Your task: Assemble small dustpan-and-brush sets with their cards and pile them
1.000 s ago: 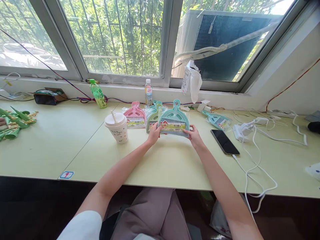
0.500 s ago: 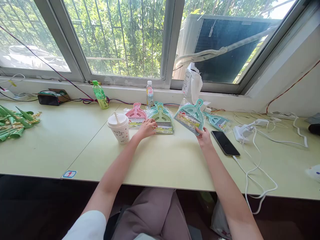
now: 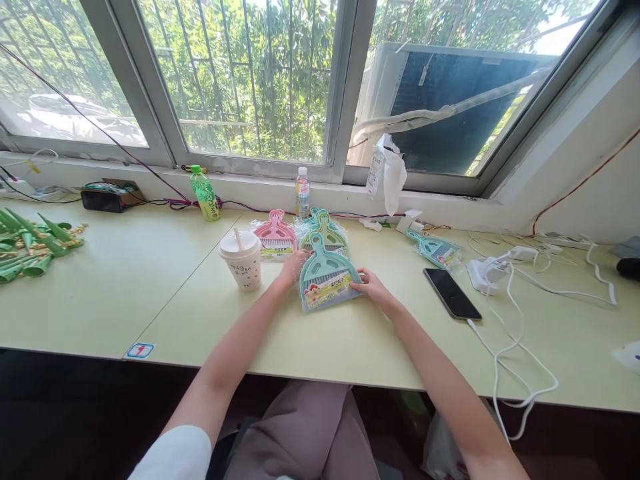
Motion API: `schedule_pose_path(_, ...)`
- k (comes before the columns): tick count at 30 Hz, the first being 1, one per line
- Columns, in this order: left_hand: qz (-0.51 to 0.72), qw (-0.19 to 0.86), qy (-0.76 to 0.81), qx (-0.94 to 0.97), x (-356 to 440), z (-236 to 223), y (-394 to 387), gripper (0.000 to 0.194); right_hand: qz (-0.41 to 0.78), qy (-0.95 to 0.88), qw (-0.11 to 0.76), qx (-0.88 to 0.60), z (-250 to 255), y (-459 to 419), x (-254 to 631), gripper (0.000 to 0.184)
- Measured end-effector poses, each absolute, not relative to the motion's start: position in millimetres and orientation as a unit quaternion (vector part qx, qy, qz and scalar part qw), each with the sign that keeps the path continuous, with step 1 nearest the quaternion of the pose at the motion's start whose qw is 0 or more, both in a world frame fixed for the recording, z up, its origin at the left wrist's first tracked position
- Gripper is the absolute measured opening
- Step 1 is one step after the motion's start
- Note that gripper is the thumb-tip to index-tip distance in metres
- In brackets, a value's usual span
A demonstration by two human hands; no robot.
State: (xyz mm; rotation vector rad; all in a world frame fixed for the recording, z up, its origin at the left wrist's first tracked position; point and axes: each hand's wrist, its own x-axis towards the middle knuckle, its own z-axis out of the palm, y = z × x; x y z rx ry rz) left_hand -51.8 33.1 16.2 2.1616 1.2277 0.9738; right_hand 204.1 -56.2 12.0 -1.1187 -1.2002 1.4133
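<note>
My right hand [image 3: 371,288] grips the lower right edge of a teal dustpan-and-brush set [image 3: 325,270] in clear plastic wrap, thumb on its front. The set is tilted, with its handle pointing up. My left hand [image 3: 294,267] is at the set's left edge, its fingers mostly hidden behind the wrap, so I cannot see what they grip. Just behind are a green dustpan set [image 3: 326,230] and another teal one [image 3: 313,216], partly covered. To their left lies a pink dustpan set [image 3: 277,235], also wrapped.
A lidded paper cup [image 3: 242,263] with a straw stands beside my left forearm. On the right are a small teal brush set [image 3: 436,250], a phone [image 3: 453,293] and a white power strip [image 3: 485,273] with cables. Bottles [image 3: 205,193] stand near the window.
My right hand has brought the teal dustpan set leftward and nearer, in front of the green one. My left hand has shifted slightly, its fingers now behind the teal set.
</note>
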Motion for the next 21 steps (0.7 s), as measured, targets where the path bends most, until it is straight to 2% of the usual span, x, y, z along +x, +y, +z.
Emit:
schedule_pose_path(4,0.35,0.211,0.424,0.808,-58.4,16.2,42.2,0.009,0.546,-0.5,0.488,-0.463,-2.2,-45.2,196.5,0.046)
schedule_pose_path(9,0.397,0.222,0.303,0.837,-61.0,10.5,49.3,0.018,0.431,-0.522,0.547,-0.492,-17.3,-25.6,198.1,0.042)
schedule_pose_path(13,0.464,0.16,0.356,0.795,-53.3,0.3,46.6,0.03,0.296,-0.534,0.553,-0.568,-24.4,-12.4,197.4,0.038)
schedule_pose_path(16,0.514,0.129,0.42,0.737,-48.7,-5.3,45.0,0.031,0.219,-0.518,0.547,-0.62,-24.1,-1.3,192.7,0.036)
schedule_pose_path(21,0.527,0.158,0.46,0.697,-50.0,-1.3,43.3,0.036,0.157,-0.5,0.502,-0.688,-18.0,19.2,174.2,0.033)
